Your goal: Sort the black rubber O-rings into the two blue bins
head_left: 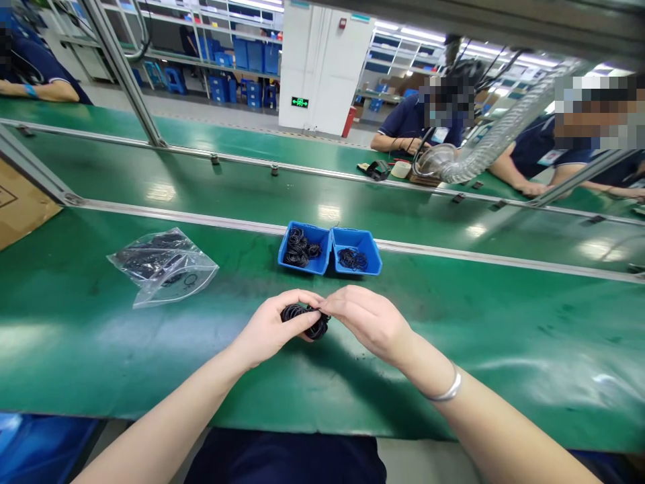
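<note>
My left hand [272,324] is wrapped round a bundle of thin black loops [318,328], held just above the green work surface. The thumb lies across its front, the fingers go behind. At the bundle's upper right end, my right hand [370,319] is closed in a pinch, its fingertips meeting the loops beside the left fingertips. What exactly lies between them is too small to see. Just beyond my hands stand two blue bins side by side. The left bin [318,269] has several similar black bundles in it; the right bin [371,265] holds fewer black loops.
A clear zip bag [174,286] with black contents lies to the left on the green table [242,396]. Behind the bins runs a metal rail [211,216]. A cardboard box [23,202] stands at the far left. Several people sit across the bench near a silver duct [508,128].
</note>
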Demonstrator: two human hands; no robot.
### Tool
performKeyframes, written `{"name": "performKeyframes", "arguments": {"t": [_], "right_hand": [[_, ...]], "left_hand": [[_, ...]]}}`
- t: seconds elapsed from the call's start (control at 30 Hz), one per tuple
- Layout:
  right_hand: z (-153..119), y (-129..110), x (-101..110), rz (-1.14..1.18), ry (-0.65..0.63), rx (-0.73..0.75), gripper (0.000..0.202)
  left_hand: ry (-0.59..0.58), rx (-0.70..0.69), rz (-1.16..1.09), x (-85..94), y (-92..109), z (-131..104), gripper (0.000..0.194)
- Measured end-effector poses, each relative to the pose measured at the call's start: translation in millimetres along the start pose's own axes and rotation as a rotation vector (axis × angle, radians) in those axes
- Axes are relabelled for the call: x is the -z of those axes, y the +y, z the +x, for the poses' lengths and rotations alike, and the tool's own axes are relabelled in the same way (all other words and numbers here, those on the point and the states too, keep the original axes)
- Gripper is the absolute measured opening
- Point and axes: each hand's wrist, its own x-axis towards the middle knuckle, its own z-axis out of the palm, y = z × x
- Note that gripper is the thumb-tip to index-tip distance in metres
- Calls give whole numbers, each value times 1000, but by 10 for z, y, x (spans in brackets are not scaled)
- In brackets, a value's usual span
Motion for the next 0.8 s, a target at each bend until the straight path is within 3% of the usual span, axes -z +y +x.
{"name": "performKeyframes", "arguments": {"t": [0.23,0.47,0.8], "right_hand": [[-14,-24,42,1,-11,22,25],[-71,-4,86,55,6,2,37],[-35,-23,166,-43,-43,66,30]], "left_hand": [[9,188,-244,-50,23,-6,29],[-5,161,-260,-50,75,-21,30],[-51,94,-73,-60,55,28,24]]}}
